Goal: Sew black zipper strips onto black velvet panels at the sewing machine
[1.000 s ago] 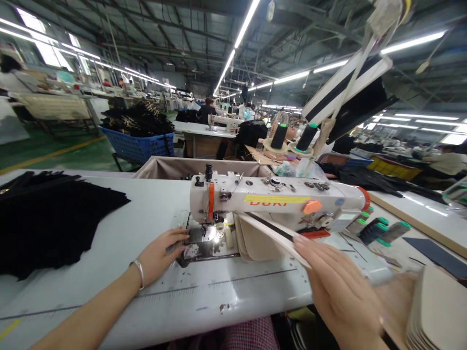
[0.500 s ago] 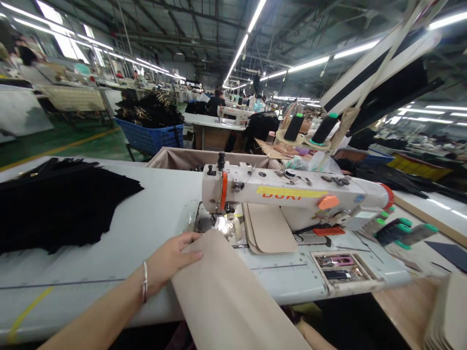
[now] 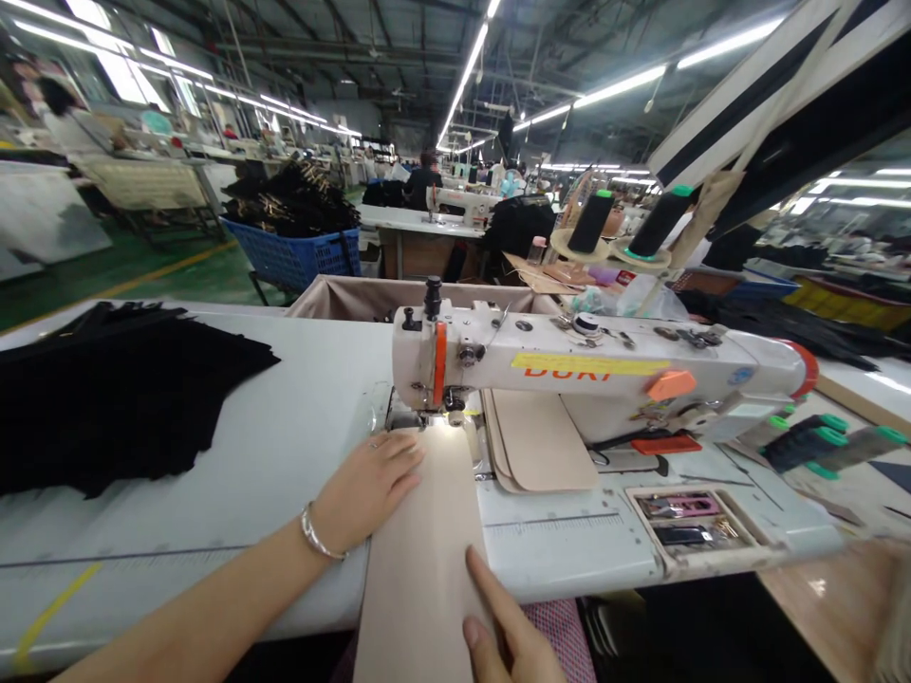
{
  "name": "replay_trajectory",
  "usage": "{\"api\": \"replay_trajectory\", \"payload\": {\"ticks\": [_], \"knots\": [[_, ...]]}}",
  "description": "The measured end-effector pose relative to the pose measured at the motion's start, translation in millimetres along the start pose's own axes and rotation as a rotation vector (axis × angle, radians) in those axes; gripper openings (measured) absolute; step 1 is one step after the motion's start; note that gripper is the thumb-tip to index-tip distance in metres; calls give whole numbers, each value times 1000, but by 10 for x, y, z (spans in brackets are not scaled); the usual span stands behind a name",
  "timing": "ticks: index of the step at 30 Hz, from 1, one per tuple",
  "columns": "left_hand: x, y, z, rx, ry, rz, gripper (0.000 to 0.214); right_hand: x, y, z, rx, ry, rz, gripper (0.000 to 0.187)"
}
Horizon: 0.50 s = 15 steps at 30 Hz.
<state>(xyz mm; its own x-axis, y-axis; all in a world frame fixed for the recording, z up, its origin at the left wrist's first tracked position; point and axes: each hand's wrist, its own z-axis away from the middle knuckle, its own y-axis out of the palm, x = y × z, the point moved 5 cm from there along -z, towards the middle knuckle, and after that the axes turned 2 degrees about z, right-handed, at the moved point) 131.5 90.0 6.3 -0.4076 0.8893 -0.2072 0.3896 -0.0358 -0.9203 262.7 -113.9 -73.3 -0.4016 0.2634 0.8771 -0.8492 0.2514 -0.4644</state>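
Observation:
A long beige panel, fabric or leather by its look, lies on the sewing machine bed with its far end under the presser foot. My left hand, with a bracelet at the wrist, rests flat on the panel's left edge, fingertips close to the lit needle area. Lower down, my right hand touches the panel's right edge with a stretched index finger and thumb, held apart; its other fingers are hidden. The white sewing machine stands beyond both hands.
Beige rounded pieces lie stacked under the machine arm. Black pieces are piled on the left of the table. An inset tray holds small tools. Thread cones stand at right, and a blue basket stands behind.
The panel has moved forward and straightened, its far end now beneath the presser foot. My left hand has flattened onto it. My right hand has come up from below onto its right edge.

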Motion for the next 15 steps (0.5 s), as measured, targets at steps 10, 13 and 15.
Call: {"api": "replay_trajectory", "payload": {"ticks": [10,13,15], "knots": [[194,131,-38,27,3,-59,35,202,-47,-231,116,24,-65,61],[189,129,-41,19,-5,-54,35,215,-59,-237,122,40,-92,59],[189,124,-43,17,-13,-46,35,208,-59,-244,123,37,-90,60]]}}
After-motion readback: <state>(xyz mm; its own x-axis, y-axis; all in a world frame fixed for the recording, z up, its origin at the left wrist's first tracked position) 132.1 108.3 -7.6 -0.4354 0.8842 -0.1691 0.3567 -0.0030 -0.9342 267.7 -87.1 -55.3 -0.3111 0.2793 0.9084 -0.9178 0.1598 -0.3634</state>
